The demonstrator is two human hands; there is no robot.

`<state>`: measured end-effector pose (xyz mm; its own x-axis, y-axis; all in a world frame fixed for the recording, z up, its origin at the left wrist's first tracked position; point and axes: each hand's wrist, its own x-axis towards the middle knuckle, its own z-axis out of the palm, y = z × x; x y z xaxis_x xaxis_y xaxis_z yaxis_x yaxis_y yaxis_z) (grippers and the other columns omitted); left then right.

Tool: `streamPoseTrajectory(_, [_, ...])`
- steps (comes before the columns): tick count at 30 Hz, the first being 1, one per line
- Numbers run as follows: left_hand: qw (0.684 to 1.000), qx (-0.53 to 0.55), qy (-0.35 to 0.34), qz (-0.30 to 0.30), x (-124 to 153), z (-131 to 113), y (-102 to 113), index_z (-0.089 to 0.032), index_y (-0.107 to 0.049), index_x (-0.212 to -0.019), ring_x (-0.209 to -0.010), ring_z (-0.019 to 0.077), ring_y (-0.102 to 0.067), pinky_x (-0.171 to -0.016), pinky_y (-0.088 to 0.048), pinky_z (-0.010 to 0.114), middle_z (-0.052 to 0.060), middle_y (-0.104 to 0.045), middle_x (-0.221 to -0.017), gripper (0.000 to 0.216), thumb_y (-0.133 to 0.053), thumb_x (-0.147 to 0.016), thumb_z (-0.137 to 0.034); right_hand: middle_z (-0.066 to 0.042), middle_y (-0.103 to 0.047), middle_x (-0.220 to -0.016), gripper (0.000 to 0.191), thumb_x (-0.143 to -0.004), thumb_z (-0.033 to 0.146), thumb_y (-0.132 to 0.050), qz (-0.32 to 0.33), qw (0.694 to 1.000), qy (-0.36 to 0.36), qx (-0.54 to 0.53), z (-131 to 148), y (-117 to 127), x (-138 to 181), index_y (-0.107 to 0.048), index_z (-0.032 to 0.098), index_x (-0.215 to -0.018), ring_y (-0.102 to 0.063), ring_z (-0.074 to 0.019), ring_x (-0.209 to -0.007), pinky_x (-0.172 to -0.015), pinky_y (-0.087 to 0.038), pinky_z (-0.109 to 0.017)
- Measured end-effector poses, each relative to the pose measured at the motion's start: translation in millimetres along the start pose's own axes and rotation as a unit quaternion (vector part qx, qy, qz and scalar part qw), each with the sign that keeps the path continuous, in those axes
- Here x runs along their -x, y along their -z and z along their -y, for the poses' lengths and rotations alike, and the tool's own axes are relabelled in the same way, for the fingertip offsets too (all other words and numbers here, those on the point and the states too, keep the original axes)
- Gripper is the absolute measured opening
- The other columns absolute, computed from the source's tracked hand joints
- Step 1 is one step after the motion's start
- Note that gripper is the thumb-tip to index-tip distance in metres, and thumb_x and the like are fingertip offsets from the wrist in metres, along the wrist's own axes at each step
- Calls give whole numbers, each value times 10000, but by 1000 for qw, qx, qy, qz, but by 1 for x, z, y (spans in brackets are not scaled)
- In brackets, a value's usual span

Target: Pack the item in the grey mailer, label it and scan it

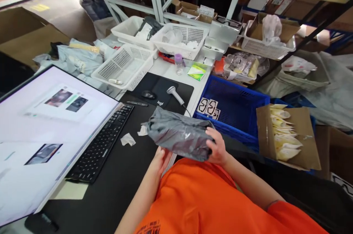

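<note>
A package wrapped in grey plastic is held in front of my chest, above the desk's edge. Its wrapping is crumpled and bunched at the left end. My right hand grips the right end, fingers curled over the top. From below, my left hand supports the left part; most of its fingers are hidden under the plastic. Just beyond the package lies a white barcode scanner on the black mouse mat, with a black mouse to its left.
At left stand a monitor and a keyboard. White baskets line the back of the desk. A blue crate is at right, beside a cardboard box of yellowish envelopes. Paper scraps lie near the keyboard.
</note>
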<state>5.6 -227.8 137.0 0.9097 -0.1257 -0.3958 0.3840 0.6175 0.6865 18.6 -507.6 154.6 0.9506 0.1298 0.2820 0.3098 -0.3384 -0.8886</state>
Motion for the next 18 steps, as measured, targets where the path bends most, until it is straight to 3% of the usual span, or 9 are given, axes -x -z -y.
streamPoseTrajectory(2, [1000,-17,0,17,-23,-5,-17,-248,-588,-1407,-1450,377,-445,-1245,-308,547,153,-548,-1504,989,-916,-588,-694,-111,-629,-1386,904,-522,556,-939,-77,980,-161,-85,1,8,-3,-608,317,-1328,-558,-384,-1341,-1147,-429,-643])
streamPoseTrajectory(3, [999,-17,5,31,-33,-7,-27,-244,-566,-1432,-1452,370,-440,-1246,-305,536,161,-520,-1529,1009,-903,-601,-707,-130,-635,-1385,941,-552,595,-910,-100,952,-248,-150,1,10,-4,-580,283,-1375,-576,-385,-1320,-1135,-449,-632])
streamPoseTrajectory(6, [996,-5,42,80,-52,-8,-52,-254,-511,-1490,-1417,349,-481,-1217,-339,518,182,-493,-1551,1038,-901,-630,-682,-136,-725,-1232,747,-713,701,-733,-95,826,-441,-337,0,13,1,-638,234,-1289,-653,-383,-1210,-1057,-523,-621])
streamPoseTrajectory(8, [992,2,63,110,-55,-6,-65,-278,-480,-1520,-1404,353,-498,-1183,-376,519,189,-492,-1554,1060,-926,-625,-631,-128,-751,-1171,651,-756,700,-678,-102,784,-475,-387,0,15,10,-682,229,-1206,-660,-384,-1198,-1056,-526,-619])
streamPoseTrajectory(10, [989,1,72,127,-53,-3,-74,-310,-462,-1533,-1421,369,-479,-1149,-410,523,185,-484,-1564,1065,-944,-623,-582,-109,-751,-1195,638,-750,645,-710,-135,789,-454,-391,5,16,20,-684,234,-1237,-644,-377,-1233,-1099,-502,-606])
streamPoseTrajectory(13, [986,-14,91,140,-40,1,-86,-329,-439,-1543,-1429,394,-466,-1098,-456,527,182,-475,-1569,1080,-960,-621,-534,-95,-725,-1277,804,-696,579,-788,-177,812,-411,-374,27,16,33,-607,242,-1403,-608,-383,-1289,-1146,-457,-613])
streamPoseTrajectory(18, [983,-45,101,147,-11,9,-99,-256,-376,-1566,-1328,362,-577,-1128,-446,477,170,-597,-1441,1157,-992,-594,-377,-109,-691,-1343,942,-643,569,-868,-162,834,-397,-347,67,6,54,-548,266,-1476,-592,-385,-1307,-1146,-448,-613])
